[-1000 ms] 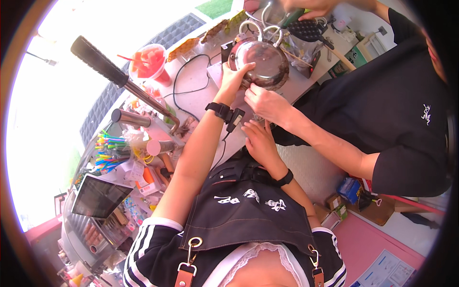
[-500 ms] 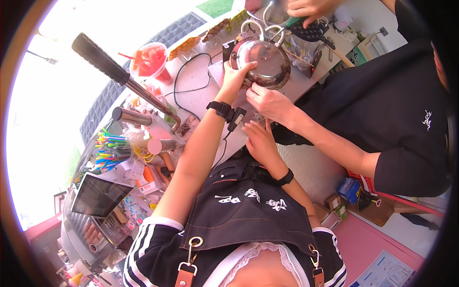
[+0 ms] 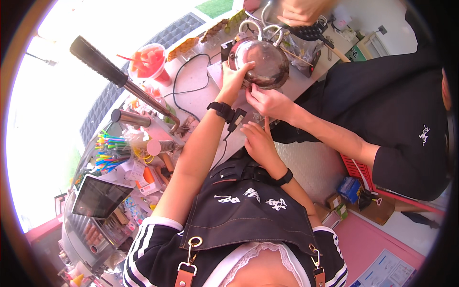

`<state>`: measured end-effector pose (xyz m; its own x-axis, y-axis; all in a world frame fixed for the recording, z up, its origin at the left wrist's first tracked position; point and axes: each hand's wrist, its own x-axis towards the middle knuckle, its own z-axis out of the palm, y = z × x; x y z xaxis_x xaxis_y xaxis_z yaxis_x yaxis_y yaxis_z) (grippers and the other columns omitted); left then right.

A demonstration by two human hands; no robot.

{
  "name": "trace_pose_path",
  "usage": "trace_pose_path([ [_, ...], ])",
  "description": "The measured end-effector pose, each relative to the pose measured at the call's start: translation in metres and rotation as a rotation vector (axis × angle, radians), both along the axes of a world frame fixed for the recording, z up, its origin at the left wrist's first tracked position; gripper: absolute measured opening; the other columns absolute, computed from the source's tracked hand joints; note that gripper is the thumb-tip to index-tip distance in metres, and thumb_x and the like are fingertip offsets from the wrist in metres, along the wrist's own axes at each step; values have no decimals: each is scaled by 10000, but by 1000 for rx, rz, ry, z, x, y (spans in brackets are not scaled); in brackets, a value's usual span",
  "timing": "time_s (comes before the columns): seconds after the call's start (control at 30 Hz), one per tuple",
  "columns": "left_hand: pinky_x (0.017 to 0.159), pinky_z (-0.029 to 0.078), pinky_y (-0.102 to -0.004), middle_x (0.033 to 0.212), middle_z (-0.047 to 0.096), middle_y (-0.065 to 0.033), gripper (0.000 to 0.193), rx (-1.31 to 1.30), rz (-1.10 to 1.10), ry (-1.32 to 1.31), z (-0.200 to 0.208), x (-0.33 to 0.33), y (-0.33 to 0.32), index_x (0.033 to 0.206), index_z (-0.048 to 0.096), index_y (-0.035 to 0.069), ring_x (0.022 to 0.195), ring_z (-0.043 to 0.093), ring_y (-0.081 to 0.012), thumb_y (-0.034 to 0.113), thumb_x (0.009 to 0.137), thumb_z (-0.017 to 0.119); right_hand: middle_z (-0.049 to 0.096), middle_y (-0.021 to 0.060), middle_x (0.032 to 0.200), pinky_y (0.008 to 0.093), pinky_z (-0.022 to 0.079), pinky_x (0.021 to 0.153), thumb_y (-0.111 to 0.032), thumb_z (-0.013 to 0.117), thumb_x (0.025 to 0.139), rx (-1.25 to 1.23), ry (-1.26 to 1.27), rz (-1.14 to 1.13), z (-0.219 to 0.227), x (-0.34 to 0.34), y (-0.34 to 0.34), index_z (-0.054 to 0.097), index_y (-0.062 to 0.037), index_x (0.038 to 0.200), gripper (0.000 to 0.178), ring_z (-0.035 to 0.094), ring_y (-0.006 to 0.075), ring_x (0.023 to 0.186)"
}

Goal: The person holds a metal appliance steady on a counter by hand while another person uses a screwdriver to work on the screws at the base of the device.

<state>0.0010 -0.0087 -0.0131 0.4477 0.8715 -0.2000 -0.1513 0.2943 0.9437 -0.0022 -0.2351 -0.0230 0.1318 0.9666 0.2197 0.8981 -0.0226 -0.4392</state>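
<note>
A round, shiny metal pan-like piece [image 3: 265, 62] with darkened edges is tilted above the counter. My left hand [image 3: 235, 76] grips its left side, the thumb lying across the metal face. A co-worker's hand [image 3: 270, 103] pinches at the lower rim, close to my left hand. My right hand [image 3: 258, 143] is below that hand, fingers apart and holding nothing. Curved silver tubes [image 3: 258, 27] rise behind the round piece; whether they are joined to it is hidden. The co-worker's other hand [image 3: 301, 12] is blurred at the top, over a black object [image 3: 306, 32].
On the white counter [image 3: 189, 74] lies a black cable [image 3: 176, 103]. A cup of red fruit chunks [image 3: 148, 62], a long-handled lever [image 3: 103, 62] and colourful straws [image 3: 112, 150] stand at left, above a screen [image 3: 101, 195]. The co-worker's black-clothed body fills the right. A red basket [image 3: 356, 170] sits low.
The co-worker's upper hand has shifted slightly left, and the green handle seen in it no longer shows. Their body has leaned, exposing more of the red basket. My hands stay nearly still.
</note>
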Motion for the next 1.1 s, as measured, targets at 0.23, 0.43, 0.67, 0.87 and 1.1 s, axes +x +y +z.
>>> trace_pose_path([
  [0.23,733,536,-306,1123,576,-131,740,63,80,22,6,2,-5,1268,424,1,919,620,-190,276,724,843,645,85,1167,620,157,1194,-41,638,796,-6,-5,8,2,-2,2,641,-47,1121,325,556,248,1203],
  [0.43,760,527,-316,1106,571,-135,737,31,73,-10,16,-2,-12,1254,424,-13,942,604,-189,283,725,842,643,85,1164,620,148,1195,-33,635,795,1,-6,13,4,-2,1,632,-40,1121,326,554,255,1204],
  [0.67,791,519,-323,1109,564,-144,724,61,83,33,5,1,-8,1239,416,-16,949,597,-195,281,731,837,639,86,1166,620,155,1195,-33,640,793,-4,-9,18,4,-3,1,628,-38,1129,336,552,261,1200],
  [0.87,805,518,-321,1114,565,-141,720,67,72,32,-2,2,-4,1243,413,-16,961,598,-196,276,736,834,641,86,1170,625,155,1193,-36,642,796,-4,-6,19,3,-3,1,632,-39,1125,330,553,258,1199],
  [1.1,811,520,-321,1109,572,-134,721,52,75,4,7,3,-8,1239,418,-8,972,601,-195,272,728,843,639,84,1169,621,167,1190,-38,645,796,-24,-4,15,5,-4,0,630,-38,1125,329,548,258,1205],
])
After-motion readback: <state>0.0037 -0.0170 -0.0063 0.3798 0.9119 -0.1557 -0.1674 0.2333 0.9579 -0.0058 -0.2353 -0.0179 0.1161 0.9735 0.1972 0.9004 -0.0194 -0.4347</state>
